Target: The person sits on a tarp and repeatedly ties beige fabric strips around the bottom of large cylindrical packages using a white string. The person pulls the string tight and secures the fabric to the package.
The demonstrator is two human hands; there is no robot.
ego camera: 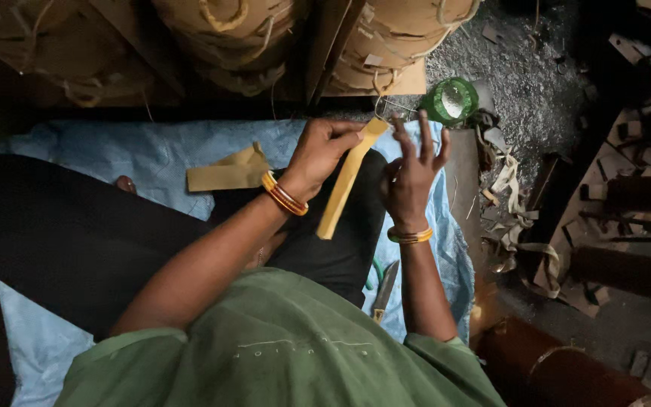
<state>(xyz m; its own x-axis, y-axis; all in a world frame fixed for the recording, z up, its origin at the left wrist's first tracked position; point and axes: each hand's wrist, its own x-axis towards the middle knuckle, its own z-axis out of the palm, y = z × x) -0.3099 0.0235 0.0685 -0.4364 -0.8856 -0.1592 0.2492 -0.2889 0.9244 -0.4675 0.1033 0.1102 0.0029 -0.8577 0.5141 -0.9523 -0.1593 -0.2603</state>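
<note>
My left hand (318, 154) grips the upper end of a long tan cardboard strip (346, 185), which hangs down at a slant over my dark-clad lap. A thin cord or wire loop (386, 105) shows at the strip's top end. My right hand (412, 173) is raised beside the strip with fingers spread, fingertips near the cord; whether it pinches the cord I cannot tell. Both wrists wear orange and gold bangles.
Another folded tan strip (227, 173) lies on the light blue sheet (137, 151). A knife (384, 290) rests on the sheet by my right elbow. A green round container (451, 100) stands ahead; stacked cardboard bundles (386, 45) behind; scraps (514, 203) at right.
</note>
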